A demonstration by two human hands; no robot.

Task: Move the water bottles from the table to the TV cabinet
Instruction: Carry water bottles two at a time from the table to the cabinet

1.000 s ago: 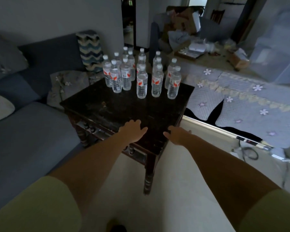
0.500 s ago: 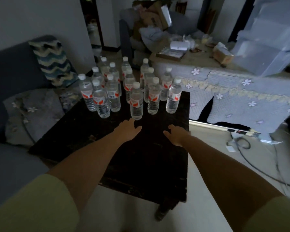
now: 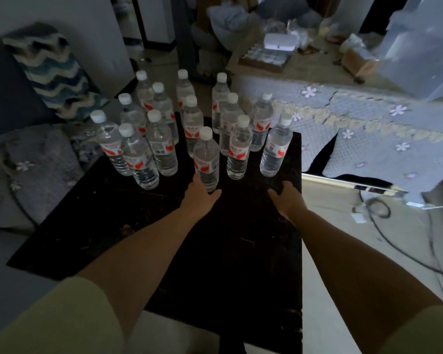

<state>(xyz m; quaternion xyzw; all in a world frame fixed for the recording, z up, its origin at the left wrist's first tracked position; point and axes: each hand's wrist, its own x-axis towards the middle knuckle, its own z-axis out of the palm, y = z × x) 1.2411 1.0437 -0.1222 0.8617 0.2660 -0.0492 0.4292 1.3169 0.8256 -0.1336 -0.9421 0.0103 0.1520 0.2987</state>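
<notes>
Several clear water bottles with white caps and red labels stand clustered on the far half of a dark wooden table (image 3: 138, 233). The nearest bottle (image 3: 206, 159) stands at the front of the group. My left hand (image 3: 198, 196) reaches its base with fingers spread, touching or nearly touching it; no grip shows. My right hand (image 3: 285, 198) hovers open over the table just short of the rightmost bottle (image 3: 276, 149), holding nothing. The TV cabinet is out of view.
A blue sofa with a zigzag blanket (image 3: 51, 72) and grey cushion (image 3: 28, 169) lies left of the table. A flowered quilt (image 3: 368, 129) covers furniture to the right. Cables and a power strip (image 3: 374, 190) lie on the pale floor. Clutter fills the background.
I have stepped closer to the table and both hands have moved forward to the front bottles. The left hand now reaches the nearest bottle's base.
</notes>
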